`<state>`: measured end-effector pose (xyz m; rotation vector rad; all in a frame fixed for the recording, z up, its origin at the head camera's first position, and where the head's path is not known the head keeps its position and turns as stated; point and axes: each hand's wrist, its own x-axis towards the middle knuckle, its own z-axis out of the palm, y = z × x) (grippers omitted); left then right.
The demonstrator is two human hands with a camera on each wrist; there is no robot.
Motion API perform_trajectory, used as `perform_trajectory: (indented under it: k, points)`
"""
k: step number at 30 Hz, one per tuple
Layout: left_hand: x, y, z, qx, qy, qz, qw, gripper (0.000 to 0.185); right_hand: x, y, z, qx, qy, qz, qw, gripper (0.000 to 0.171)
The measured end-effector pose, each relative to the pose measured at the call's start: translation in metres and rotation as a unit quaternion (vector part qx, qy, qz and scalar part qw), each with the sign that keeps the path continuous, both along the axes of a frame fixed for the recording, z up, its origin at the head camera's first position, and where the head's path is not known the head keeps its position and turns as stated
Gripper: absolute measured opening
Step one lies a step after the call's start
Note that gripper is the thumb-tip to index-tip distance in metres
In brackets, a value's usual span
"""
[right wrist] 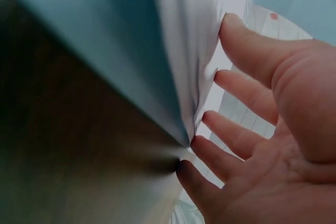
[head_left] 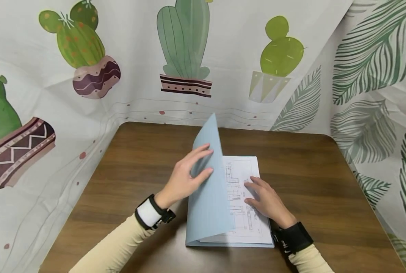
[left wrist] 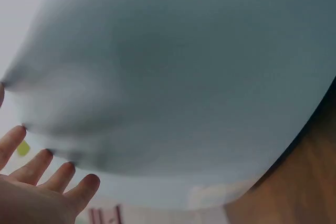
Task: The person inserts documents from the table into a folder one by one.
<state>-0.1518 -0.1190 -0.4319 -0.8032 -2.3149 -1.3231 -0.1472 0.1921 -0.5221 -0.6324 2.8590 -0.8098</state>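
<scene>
A pale blue folder point(head_left: 206, 212) lies at the centre of the head view, a little below the middle, on a dark brown wooden table point(head_left: 325, 197); its front cover point(head_left: 207, 182) stands lifted, tilted up from the spine along the left side, so that it rises toward the middle of the frame; beneath it a white printed sheet point(head_left: 247, 170) with line drawings lies flat on the back half of the folder; the left hand point(head_left: 185, 180) sits left of centre with straight, spread fingers laid against the outer face of the raised cover, propping it; in the left wrist view those fingertips point(left wrist: 68, 169) at the lower left touch the blurred blue surface that fills most of the frame; the right hand point(head_left: 265, 199) lies right of centre, flat and relaxed, fingers stretched on the printed sheet; in the right wrist view its fingers point(right wrist: 236, 135) at the right side meet the edge of the white paper, with the blue cover slanting across the upper left; a light band circles the left wrist and a black one the right, over cream sleeves; behind the table, along the top of the head view, hangs a cloth point(head_left: 138, 57) printed with potted cacti, and at the right edge another point(head_left: 377, 76) with green leaves.
</scene>
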Motion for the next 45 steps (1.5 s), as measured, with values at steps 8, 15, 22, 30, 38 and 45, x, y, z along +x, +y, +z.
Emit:
perform_trajectory:
  k: [8,15,22,30,38,45]
  points:
    - [-0.023,0.030,-0.047,-0.091,-0.003,-0.030,0.9954,0.052,-0.003,0.010,-0.004,-0.040,0.064,0.062,0.995,0.051]
    - [-0.029,0.042,-0.071,-0.193,-0.015,-0.025,0.9808,0.057,0.002,0.031,-0.002,-0.060,0.044,0.009,0.997,0.048]
    - [-0.028,0.044,-0.080,-0.256,-0.039,-0.043,0.9651,0.059,-0.006,0.061,0.014,-0.040,0.032,-0.069,0.996,0.045]
    - [-0.032,0.052,-0.094,-0.305,-0.033,-0.049,0.9504,0.058,-0.042,0.066,0.064,-0.052,0.112,-0.080,0.989,0.049]
    - [-0.034,0.054,-0.101,-0.345,-0.027,-0.034,0.9375,0.058,-0.076,0.013,0.084,-0.072,0.156,-0.088,0.981,0.070]
    - [-0.031,0.062,-0.102,-0.375,-0.027,-0.025,0.9262,0.060,-0.090,-0.026,0.059,-0.046,0.226,-0.087,0.969,0.077]
